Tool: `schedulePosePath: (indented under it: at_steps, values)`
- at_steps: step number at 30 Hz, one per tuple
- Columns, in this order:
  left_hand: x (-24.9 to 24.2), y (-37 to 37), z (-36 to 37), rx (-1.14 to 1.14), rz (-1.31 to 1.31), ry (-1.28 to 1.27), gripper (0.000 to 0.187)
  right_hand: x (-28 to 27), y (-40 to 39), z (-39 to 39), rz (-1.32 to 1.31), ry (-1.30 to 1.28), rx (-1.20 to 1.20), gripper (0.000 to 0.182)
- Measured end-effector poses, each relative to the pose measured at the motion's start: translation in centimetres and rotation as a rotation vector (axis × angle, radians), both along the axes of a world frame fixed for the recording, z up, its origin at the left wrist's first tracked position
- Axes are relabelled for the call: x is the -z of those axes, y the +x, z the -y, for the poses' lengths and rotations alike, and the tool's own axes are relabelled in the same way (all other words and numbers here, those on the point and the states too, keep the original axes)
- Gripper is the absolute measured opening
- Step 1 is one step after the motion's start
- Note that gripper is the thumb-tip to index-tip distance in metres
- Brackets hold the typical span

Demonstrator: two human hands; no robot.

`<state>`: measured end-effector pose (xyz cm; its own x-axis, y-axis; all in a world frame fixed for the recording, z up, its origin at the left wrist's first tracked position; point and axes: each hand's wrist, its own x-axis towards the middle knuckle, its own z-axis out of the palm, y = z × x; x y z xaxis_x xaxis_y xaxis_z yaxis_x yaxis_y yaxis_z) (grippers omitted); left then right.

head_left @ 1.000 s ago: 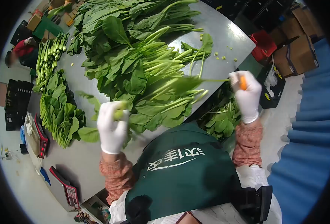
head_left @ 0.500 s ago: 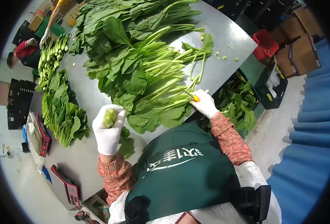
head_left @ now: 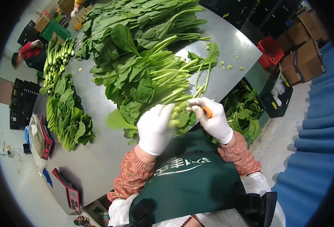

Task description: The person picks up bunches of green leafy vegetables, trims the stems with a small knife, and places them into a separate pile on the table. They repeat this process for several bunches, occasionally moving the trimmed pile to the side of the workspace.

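My left hand (head_left: 154,128), in a white glove, grips the stalks of a bunch of leafy greens (head_left: 174,113) at the near edge of the steel table (head_left: 95,162). My right hand (head_left: 212,118), also gloved, holds a small orange-handled knife (head_left: 207,112) against the stalk ends of that bunch. Both hands meet just in front of my green apron. A big heap of loose greens (head_left: 144,56) lies right behind them on the table.
Sorted greens (head_left: 66,113) lie in a row at the left, with two red scales (head_left: 46,137) near that edge. A crate of trimmed leaves (head_left: 242,109) stands at my right. Another person in red (head_left: 29,53) works at the far left. Cardboard boxes (head_left: 306,56) stand right.
My left hand has moved right to the heap and now holds a bunch by its stalks. My right hand with the knife has come in against that bunch.
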<state>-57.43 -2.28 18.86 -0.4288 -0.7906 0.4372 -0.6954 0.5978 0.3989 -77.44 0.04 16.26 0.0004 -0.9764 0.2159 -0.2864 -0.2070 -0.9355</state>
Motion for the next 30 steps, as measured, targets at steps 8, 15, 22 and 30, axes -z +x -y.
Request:
schedulePosePath:
  at_steps: [8, 15, 22, 30]
  values:
    - [-0.7, 0.5, -0.4, 0.073, -0.242, 0.116, 0.031, 5.7, -1.8, 1.3, -0.219, 0.226, 0.258, 0.026]
    - [0.9, 0.5, -0.6, 0.146, -0.368, 0.374, 0.032, -1.7, 0.9, 0.0, 0.224, 0.120, -0.226, 0.025]
    - [0.2, 2.2, -0.2, 0.147, -0.609, 0.624, 0.017, -1.3, 0.9, 0.4, 0.155, 0.077, -0.242, 0.018]
    - [0.1, 3.4, 0.3, 0.085, -0.406, 0.434, 0.019, -0.2, 1.9, 0.0, 0.047, 0.021, -0.236, 0.018]
